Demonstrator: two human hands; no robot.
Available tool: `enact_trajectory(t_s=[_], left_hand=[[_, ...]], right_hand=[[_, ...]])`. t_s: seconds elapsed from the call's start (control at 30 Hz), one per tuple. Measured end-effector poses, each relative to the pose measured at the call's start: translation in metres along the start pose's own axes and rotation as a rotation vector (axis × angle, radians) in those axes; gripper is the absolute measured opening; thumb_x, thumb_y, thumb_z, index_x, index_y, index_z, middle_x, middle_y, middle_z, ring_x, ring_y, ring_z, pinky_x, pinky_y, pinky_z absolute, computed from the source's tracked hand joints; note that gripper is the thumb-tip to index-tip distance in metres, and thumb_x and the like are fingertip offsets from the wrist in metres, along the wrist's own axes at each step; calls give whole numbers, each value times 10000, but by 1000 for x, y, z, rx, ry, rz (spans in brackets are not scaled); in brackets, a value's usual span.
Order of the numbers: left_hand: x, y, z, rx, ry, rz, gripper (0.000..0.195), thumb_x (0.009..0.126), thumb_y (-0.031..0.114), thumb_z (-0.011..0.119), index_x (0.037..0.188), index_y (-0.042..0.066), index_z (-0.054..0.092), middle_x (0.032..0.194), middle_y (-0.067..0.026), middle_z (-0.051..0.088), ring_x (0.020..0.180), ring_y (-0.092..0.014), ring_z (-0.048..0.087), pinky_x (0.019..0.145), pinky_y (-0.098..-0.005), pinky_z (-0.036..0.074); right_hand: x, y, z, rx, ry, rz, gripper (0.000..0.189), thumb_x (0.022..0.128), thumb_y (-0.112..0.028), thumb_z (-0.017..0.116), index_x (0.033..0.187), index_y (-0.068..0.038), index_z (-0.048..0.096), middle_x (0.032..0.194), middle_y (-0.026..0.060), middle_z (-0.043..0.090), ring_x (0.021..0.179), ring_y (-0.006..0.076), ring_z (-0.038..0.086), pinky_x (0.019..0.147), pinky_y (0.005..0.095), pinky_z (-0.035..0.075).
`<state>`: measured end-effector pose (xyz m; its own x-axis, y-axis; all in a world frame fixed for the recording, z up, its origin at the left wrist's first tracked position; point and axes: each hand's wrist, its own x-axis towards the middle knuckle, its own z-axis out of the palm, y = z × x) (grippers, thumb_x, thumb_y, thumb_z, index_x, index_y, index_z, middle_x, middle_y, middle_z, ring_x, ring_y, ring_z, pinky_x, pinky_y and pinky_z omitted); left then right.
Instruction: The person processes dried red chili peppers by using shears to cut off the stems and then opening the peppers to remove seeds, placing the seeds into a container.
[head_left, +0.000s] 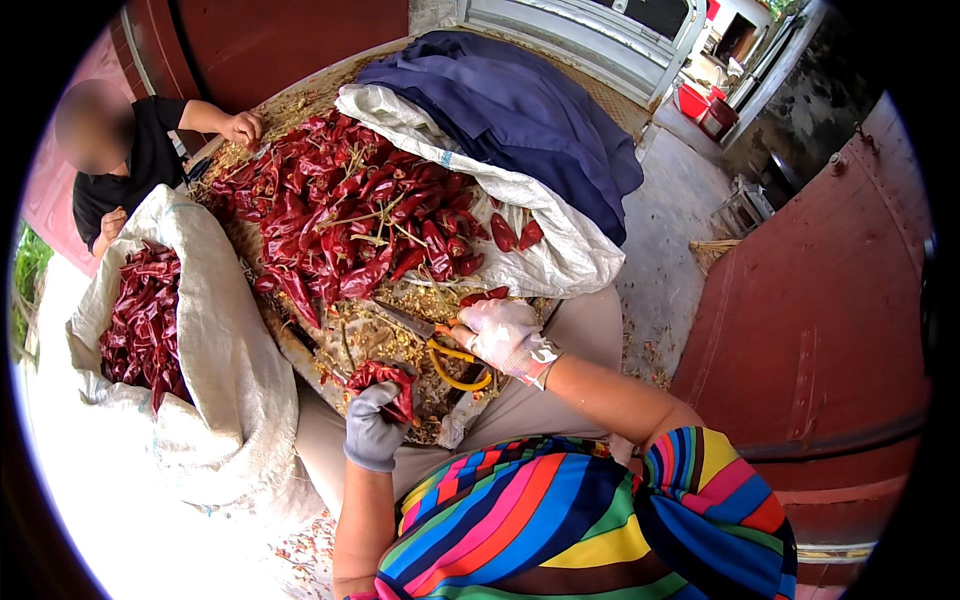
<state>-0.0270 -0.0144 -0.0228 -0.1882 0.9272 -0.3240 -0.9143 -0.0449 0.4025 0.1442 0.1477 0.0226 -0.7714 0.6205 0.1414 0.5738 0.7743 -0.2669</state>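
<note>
My left hand (373, 431), in a grey glove, grips dried red chili peppers (391, 381) above the near edge of the work surface. In a white glove with pink stains, my right hand (504, 339) holds a pair of scissors (409, 318). Its fingers are at the upper, orange part of the handles, while the yellow loop (459, 367) shows below. The blades point away to the left. Just beyond my right fingers lies a single chili (484, 297). A large heap of dried chilies (337, 210) spreads over the surface in front of me.
A white woven sack (232, 360) full of chilies stands at left. Another white sack (559, 232) lies under the heap's right side, beside dark blue cloth (517, 112). Across the heap, a person's hand (241, 127) rests near the edge. Red metal doors (817, 300) stand at right.
</note>
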Motion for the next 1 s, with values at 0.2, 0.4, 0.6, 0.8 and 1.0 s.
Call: enact_trajectory(t_s=[0.2,0.4,0.6,0.8,1.0], left_hand=[[0,-4,5,-5,-43,-14,328,666,24,554,991,-1,585,981,-166,628,907,-319,606,799,-432,505],[-1,-4,5,1,-32,-25,347,669,33,544,998,-67,590,997,-188,631,922,-360,624,818,-484,521],[0,-4,8,58,-53,-53,394,676,35,544,1050,-83,588,1008,-187,639,899,-343,636,827,-447,529],[3,-8,15,90,-57,-30,460,679,25,548,1130,-63,559,1045,-183,636,921,-328,633,847,-438,526],[2,-6,32,98,-80,100,391,729,-48,536,1119,-41,554,1026,-133,641,916,-271,635,854,-415,531]], right_hand=[[29,23,-9,-84,-118,-50,259,794,-174,600,1030,-67,604,899,139,594,822,316,614,644,434,495],[34,45,14,131,-266,29,249,777,-164,586,1004,-59,588,926,146,586,772,317,623,627,399,507],[30,36,-13,-81,-313,-17,274,753,-211,621,983,-74,560,911,156,603,809,355,615,669,432,504],[20,50,14,592,155,-100,419,765,-226,743,1120,-61,596,940,129,667,849,238,653,760,339,509],[16,-23,-36,1355,-240,177,231,897,-60,581,1114,10,618,1069,75,645,966,117,593,864,239,470]])
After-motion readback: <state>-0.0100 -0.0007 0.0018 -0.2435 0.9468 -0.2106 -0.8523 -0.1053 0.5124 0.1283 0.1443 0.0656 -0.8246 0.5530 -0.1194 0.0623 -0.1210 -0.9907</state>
